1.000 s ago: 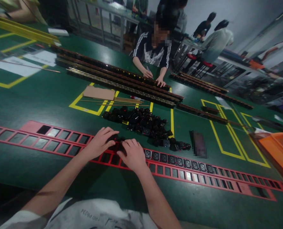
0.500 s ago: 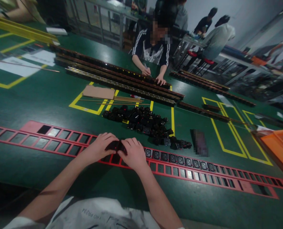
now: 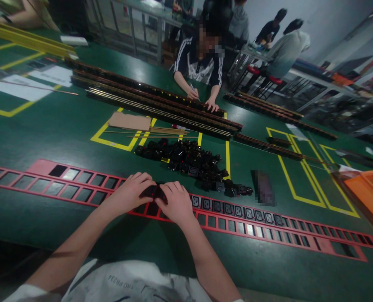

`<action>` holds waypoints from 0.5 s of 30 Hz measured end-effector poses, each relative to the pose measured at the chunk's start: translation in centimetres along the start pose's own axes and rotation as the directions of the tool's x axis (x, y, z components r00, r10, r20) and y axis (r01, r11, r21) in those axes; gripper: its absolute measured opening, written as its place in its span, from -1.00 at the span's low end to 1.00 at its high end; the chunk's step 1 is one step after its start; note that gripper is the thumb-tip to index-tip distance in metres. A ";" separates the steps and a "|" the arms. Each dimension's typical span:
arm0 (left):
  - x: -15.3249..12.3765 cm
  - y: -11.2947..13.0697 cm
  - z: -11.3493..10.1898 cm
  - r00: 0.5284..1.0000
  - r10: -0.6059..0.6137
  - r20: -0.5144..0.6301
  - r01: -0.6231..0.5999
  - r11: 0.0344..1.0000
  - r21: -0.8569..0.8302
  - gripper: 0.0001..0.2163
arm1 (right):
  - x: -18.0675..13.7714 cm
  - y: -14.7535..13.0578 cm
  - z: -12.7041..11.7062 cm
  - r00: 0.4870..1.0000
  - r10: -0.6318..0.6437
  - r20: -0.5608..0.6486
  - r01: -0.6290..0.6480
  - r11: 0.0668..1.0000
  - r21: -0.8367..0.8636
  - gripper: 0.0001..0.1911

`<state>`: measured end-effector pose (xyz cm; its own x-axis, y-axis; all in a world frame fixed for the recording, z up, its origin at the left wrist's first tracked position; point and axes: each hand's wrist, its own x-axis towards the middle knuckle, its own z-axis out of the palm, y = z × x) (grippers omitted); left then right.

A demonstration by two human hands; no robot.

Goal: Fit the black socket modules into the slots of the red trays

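My left hand point(image 3: 136, 188) and my right hand point(image 3: 176, 200) are side by side over the red slotted strips point(image 3: 212, 222). The curled fingers of both hold small black power sockets point(image 3: 155, 191) between them, mostly hidden by the fingers. I cannot tell whether these are seated in the frame. To the right of my right hand, a row of black sockets point(image 3: 228, 208) sits in the upper strip's openings. Beyond my hands lies a loose heap of black sockets point(image 3: 189, 158).
Long black rails point(image 3: 161, 105) lie across the green table, where a co-worker point(image 3: 202, 63) holds a pen. Cardboard point(image 3: 129, 121) and thin rods point(image 3: 167, 131) lie before them. A blurred dark object point(image 3: 264, 188) is right of the heap; an orange tray point(image 3: 367, 197) stands far right.
My left hand's fingers have shifted very slightly upward. My right hand, the strips and the heap look the same.
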<state>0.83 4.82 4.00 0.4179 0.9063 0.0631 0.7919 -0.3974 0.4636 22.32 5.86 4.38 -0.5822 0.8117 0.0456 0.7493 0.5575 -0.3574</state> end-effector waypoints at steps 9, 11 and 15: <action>0.1 0.4 -0.2 1.000 -0.020 0.023 0.018 0.997 0.073 -0.70 | 0.0 0.0 -0.1 1.000 -0.002 0.011 0.002 1.000 0.002 -0.61; 0.2 0.4 -0.2 0.999 -0.026 0.031 0.023 0.996 0.084 -0.72 | 0.0 0.0 -0.1 1.000 -0.002 0.010 0.002 1.000 0.003 -0.62; 0.2 0.8 -0.4 0.999 -0.041 0.026 0.038 0.994 0.102 -0.74 | 0.1 0.0 -0.1 1.000 -0.001 0.013 0.001 1.000 -0.003 -0.62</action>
<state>1.40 4.75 4.76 0.3967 0.9177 0.0212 0.8486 -0.3755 0.3727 22.31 5.93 4.48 -0.5870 0.8088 0.0341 0.7495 0.5589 -0.3547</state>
